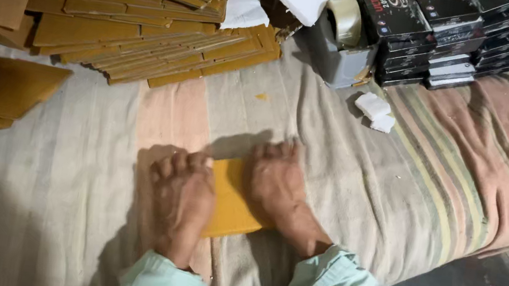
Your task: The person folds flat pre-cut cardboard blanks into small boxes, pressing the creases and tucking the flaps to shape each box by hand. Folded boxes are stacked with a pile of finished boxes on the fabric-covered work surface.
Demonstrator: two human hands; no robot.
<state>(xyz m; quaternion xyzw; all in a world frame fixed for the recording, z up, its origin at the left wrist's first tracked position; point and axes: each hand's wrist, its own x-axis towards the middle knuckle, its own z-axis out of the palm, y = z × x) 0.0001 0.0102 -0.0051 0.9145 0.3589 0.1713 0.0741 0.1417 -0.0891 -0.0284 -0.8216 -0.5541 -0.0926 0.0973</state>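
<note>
On the striped blanket (443,168), both the left hand (181,200) and the right hand (275,184) lie flat, fingers spread, pressing a yellow cardboard piece (228,204) (partly hidden beneath them), with stacked flat cardboard (148,35) at eleven o'clock.

Hands: two, left hand (181,201) and right hand (275,184), lower centre
Cardboard piece (230,204) under hands: one
Flat cardboard sheets (142,34), upper left: a spread stack, too many to count
Black boxes (449,31), upper right: stacked, count unclear
Tape roll (344,19): one
Grey bin (340,61): one
Small white pads (375,111): two
</note>
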